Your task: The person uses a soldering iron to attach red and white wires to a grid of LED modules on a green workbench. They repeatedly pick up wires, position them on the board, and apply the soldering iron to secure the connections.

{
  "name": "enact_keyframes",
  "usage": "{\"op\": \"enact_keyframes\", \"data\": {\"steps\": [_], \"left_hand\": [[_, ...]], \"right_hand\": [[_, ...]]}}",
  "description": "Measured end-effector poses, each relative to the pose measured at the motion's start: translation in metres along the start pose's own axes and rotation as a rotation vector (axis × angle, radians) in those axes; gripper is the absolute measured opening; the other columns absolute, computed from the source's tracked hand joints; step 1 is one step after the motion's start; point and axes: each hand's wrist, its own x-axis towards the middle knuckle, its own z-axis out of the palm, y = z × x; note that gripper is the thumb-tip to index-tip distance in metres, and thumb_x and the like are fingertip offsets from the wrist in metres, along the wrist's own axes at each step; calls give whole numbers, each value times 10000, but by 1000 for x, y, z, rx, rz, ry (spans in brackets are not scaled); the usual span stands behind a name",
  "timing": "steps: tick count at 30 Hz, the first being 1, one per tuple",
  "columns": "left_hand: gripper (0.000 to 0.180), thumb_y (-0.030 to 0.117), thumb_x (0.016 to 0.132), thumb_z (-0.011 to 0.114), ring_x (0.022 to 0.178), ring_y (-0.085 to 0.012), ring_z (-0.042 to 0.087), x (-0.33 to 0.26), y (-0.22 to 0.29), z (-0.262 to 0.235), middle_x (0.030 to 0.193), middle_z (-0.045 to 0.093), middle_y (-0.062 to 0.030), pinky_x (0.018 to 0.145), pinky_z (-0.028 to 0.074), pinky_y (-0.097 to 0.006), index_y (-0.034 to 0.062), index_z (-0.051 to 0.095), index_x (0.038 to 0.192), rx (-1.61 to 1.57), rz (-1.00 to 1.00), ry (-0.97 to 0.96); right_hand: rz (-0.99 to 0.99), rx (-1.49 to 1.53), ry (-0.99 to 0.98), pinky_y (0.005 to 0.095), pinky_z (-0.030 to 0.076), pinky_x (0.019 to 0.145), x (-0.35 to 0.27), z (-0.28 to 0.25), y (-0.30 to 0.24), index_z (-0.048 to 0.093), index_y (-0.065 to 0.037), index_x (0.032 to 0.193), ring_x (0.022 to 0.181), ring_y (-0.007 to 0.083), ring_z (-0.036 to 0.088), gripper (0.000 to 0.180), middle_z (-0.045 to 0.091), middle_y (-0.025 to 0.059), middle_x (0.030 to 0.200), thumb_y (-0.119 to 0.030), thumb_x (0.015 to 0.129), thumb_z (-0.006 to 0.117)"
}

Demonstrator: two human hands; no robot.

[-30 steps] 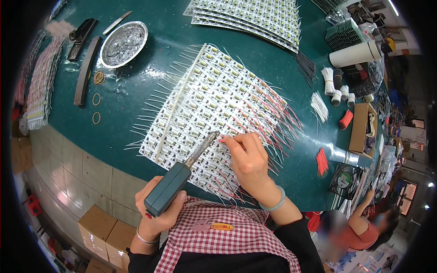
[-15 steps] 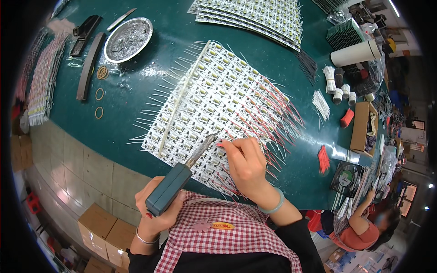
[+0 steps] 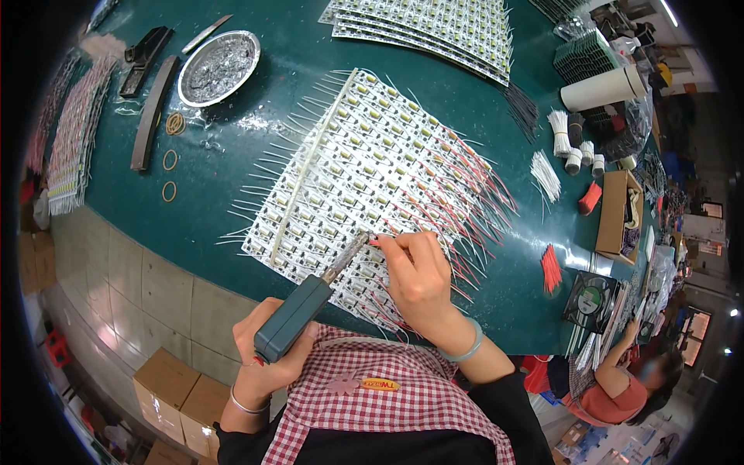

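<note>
A white panel of small circuit boards (image 3: 341, 178) lies before me, with white wires along its left edge and red and white ones along its right. My left hand (image 3: 271, 349) is closed round the dark green handle of a soldering iron (image 3: 298, 310). The iron's metal tip rests at or just over the lower middle of the panel. Close beside that tip, my right hand (image 3: 418, 275) pinches the end of a red wire (image 3: 375, 242) between thumb and forefinger. Most of the wire is hidden by the fingers.
At the upper left stand a metal bowl (image 3: 252, 74) of grey scraps, a dark curved strip (image 3: 153, 116) and rubber bands (image 3: 169, 191). More board panels (image 3: 434, 39) are stacked at the back. Red wires (image 3: 551, 268), white wires (image 3: 545, 177) and an open carton (image 3: 616, 213) sit rightward. A co-worker (image 3: 612, 387) works lower right.
The soldering iron has shifted slightly, its tip now a little lower and left, close against the red wire's end. My right hand has barely moved.
</note>
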Motion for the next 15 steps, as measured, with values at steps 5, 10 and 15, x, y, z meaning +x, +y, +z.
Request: {"op": "enact_keyframes", "data": {"steps": [5,10,15], "left_hand": [[170,16,739,788,579,-156,605,1,0,-4,738,633,-87,531,452,-269,-34,672,852,-42,-58,-27],[183,18,733,781,578,-164,598,1,3,-6,741,630,-86,531,455,-272,-44,689,877,-5,-26,-4],[227,17,726,763,625,-177,632,-11,-10,-10,791,661,-113,568,487,-273,-58,705,933,-81,-73,27]], "right_hand": [[-5,-31,-13,339,473,621,-1,0,-1,667,63,1049,786,247,550,332,566,102,887,48,717,662],[-13,-23,-4,336,475,623,0,0,-2,667,68,1054,789,248,549,339,565,104,889,50,716,661],[-6,-14,-13,336,474,627,0,0,-2,667,66,1055,788,244,544,323,564,102,891,42,734,666]]}}
